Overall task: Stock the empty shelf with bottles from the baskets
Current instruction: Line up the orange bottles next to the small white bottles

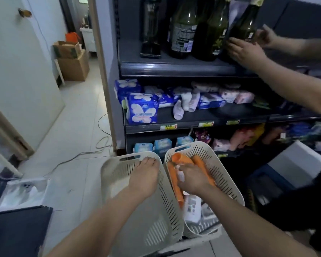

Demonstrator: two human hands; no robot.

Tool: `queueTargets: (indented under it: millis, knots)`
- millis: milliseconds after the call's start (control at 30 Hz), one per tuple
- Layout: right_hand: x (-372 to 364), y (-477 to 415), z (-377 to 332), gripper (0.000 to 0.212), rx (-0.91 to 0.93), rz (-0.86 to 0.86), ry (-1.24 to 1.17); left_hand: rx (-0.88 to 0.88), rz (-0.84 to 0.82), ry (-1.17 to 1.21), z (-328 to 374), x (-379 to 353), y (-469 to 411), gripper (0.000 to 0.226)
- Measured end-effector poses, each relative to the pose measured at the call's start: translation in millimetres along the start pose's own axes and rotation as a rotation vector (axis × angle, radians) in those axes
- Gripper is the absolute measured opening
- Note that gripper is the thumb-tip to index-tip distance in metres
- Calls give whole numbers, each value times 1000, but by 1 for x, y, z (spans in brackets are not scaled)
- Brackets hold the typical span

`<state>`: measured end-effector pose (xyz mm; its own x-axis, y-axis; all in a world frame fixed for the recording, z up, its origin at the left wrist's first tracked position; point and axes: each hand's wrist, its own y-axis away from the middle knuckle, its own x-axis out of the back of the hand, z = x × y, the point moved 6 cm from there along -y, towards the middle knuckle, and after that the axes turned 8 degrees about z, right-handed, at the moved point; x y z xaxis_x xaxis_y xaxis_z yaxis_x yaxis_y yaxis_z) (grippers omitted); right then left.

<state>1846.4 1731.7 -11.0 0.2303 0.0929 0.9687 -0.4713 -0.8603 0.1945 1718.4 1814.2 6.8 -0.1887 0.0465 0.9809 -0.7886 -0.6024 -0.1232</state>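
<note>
Orange bottles (202,168): lying in the right basket (228,175) on the floor, before the shelf (174,68); right hand (193,179) among them, fingers curled on a white bottle (180,176); left basket (167,206) just beside; left hand (146,176) inside it, released, fingers straight, tips at the far wall; dark glass bottles (183,34) upright on the shelf's left half, near its front edge; another person's hand (245,51) on the rightmost; blue-and-white packets (142,109) on the tier below.

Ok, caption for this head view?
Left hand rests in left basket; right hand reaches among orange bottles in right basket.
</note>
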Motion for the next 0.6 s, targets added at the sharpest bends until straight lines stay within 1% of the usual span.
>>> queueTargets:
  millis: [67, 167, 300, 367, 467, 500, 533, 600]
  knots:
    - [-3, -7, 27, 50, -37, -14, -30, -23, -34, 22, 19, -15, -19, 54]
    - [-15, -25, 71, 56, -61, -58, -20, -27, -58, 49, 44, -44, -49, 53]
    - [-27, -47, 124, 44, -35, -140, -7, 58, -141, 97, 74, -89, -82, 55]
    - [-36, -59, 146, 45, -41, -157, -52, 125, -217, 142, 86, -118, -93, 63]
    - [-59, -76, 174, 65, -73, -174, -135, 206, -338, 181, 102, -162, -101, 94]
    - [-67, -80, 182, 71, -71, -174, -168, 262, -365, 207, 105, -174, -102, 96]
    - [-73, -84, 189, 72, -67, -176, -192, 320, -391, 231, 106, -186, -101, 91]
    - [-83, -90, 201, 64, -96, -199, -235, 388, -449, 251, 109, -207, -100, 66]
